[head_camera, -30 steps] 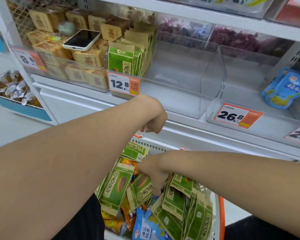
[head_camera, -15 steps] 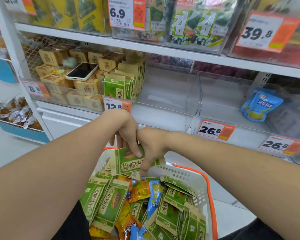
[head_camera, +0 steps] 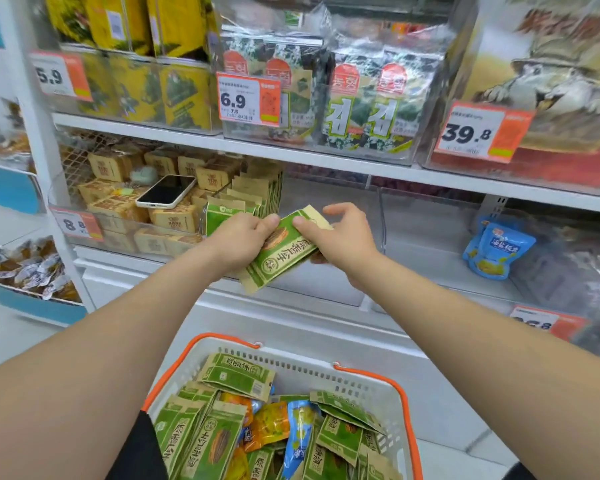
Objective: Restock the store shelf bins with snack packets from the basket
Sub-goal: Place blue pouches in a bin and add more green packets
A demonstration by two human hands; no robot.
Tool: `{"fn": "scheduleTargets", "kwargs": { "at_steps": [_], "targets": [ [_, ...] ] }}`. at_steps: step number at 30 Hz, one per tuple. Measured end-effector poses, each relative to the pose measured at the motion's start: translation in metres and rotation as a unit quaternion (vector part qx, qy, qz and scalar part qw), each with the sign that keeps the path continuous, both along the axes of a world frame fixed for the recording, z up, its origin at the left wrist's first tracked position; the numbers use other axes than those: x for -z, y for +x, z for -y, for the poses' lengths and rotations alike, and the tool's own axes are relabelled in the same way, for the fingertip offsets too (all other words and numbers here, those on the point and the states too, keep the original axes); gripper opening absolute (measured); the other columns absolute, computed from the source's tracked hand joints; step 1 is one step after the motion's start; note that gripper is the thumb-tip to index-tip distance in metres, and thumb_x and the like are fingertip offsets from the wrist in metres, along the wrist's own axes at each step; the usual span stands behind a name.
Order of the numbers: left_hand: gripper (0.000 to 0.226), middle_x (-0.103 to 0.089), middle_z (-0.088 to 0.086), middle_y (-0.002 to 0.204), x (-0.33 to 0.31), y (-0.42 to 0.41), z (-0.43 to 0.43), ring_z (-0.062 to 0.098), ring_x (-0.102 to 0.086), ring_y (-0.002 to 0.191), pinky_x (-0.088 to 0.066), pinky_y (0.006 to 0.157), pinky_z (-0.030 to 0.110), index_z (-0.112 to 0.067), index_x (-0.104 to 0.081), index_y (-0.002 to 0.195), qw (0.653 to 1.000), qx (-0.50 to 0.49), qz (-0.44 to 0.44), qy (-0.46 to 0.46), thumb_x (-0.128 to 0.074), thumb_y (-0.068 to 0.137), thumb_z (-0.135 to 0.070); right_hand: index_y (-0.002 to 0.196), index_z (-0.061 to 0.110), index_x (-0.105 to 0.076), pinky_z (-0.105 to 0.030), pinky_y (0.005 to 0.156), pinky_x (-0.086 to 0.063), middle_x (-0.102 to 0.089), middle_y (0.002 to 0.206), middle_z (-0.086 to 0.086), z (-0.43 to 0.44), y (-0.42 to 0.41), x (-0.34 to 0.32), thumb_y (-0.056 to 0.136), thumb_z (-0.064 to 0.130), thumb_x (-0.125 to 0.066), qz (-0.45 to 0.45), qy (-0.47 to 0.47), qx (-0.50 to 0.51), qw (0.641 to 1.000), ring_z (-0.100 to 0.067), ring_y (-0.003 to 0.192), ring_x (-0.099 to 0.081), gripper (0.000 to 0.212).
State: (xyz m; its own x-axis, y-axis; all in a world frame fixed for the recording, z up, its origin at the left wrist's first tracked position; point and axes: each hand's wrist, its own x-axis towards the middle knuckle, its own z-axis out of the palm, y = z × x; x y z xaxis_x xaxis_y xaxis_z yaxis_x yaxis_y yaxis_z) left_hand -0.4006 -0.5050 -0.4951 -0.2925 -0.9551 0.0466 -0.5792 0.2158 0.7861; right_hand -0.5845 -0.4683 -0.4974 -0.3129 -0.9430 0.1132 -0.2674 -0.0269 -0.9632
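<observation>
Store shelf (head_camera: 291,157), white, two boards in view

Upper board:
- clear bin of yellow packets (head_camera: 174,95), front tag 5.9 (head_camera: 59,77)
- clear bin of seaweed packs (head_camera: 361,109), front tag 6.9 (head_camera: 248,98)
- large printed bags (head_camera: 551,81) at the right, tag 39.8 (head_camera: 478,133)

Lower board:
- left bin (head_camera: 118,212) stacked with tan wrapped blocks (head_camera: 174,218); phone (head_camera: 166,191) lying screen-up on top of them; front tag beginning 8 (head_camera: 77,225)
- middle bin (head_camera: 381,216) with green packets (head_camera: 229,209) standing upright in a row against its left side
- right bin (head_camera: 447,271) holding blue packets (head_camera: 497,249); its front tag is blurred
</observation>
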Motion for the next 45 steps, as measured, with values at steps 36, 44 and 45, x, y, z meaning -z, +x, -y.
{"fn": "scheduleTargets", "kwargs": {
  "at_steps": [36,44,45],
  "targets": [
    [0.057,-0.050,0.010,0.125,0.054,-0.022,0.095,0.037,-0.047,0.114,-0.042,0.098,0.062,-0.020,-0.054,0.122,0.858,-0.243,0.238,-0.386,-0.071,0.070,-0.035,0.138,0.008,-0.048,-0.038,0.095,-0.050,-0.058,0.137,-0.018,0.231,0.001,0.043,0.096,0.026,-0.064,-0.225,0.094,0.132,0.961,-0.037,0.126,-0.054,0.049],
    [0.054,-0.049,0.009,0.125,0.053,-0.021,0.093,0.037,-0.047,0.114,-0.039,0.103,0.065,-0.021,-0.055,0.119,0.864,-0.239,0.229,-0.379,-0.072,0.070,-0.034,0.161,-0.004,0.005,-0.037,0.109,-0.041,-0.037,0.159,-0.022,0.228,-0.001,0.038,0.103,0.022,-0.059,-0.273,0.151,0.172,0.934,-0.033,0.144,-0.042,0.090],
    [0.054,-0.049,0.009,0.125,0.052,-0.021,0.092,0.037,-0.047,0.114,-0.038,0.104,0.065,-0.021,-0.055,0.119,0.863,-0.240,0.230,-0.380,-0.073,0.069,-0.034,0.161,-0.004,0.003,-0.037,0.108,-0.042,-0.039,0.158,-0.022,0.226,0.000,0.038,0.103,0.022,-0.059,-0.274,0.154,0.164,0.935,-0.034,0.144,-0.043,0.089]
  ]
}}
